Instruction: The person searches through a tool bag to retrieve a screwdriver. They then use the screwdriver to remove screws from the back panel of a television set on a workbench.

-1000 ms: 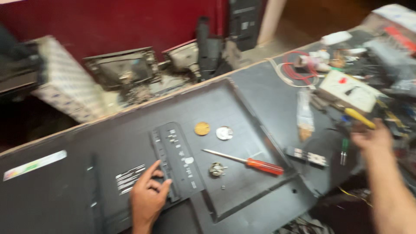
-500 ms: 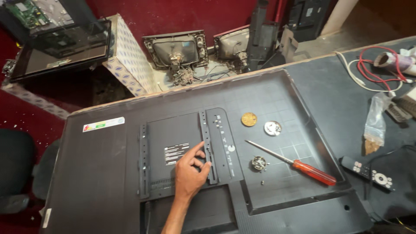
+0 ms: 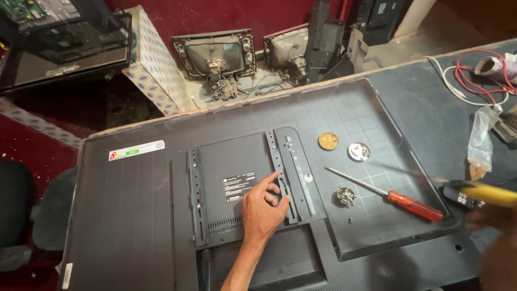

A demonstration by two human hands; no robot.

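Note:
A flat television [image 3: 134,215] lies face down on the table, its black back cover up. My left hand [image 3: 263,209] rests flat on the raised middle panel, fingertips on the right mounting rail [image 3: 285,178]. My right hand [image 3: 493,218] is a blur at the lower right edge. It grips a yellow-handled screwdriver [image 3: 487,194] whose shaft points left over the cover. A red-handled screwdriver [image 3: 412,206] lies loose on the cover, right of my left hand. Close by lie a gold disc [image 3: 328,141], a silver disc [image 3: 358,152] and a small round part [image 3: 346,195].
A clear plastic bag [image 3: 479,140] and red and white cables [image 3: 474,75] lie on the dark table at the right. Behind the table stand two old tube chassis [image 3: 215,54], a patterned box [image 3: 153,64] and another screen [image 3: 64,51]. A tiny screw [image 3: 350,220] sits on the cover.
My right hand has come back in from the right, now holding a yellow-handled screwdriver. My left hand has stayed on the middle panel. The view has swung left and steadied.

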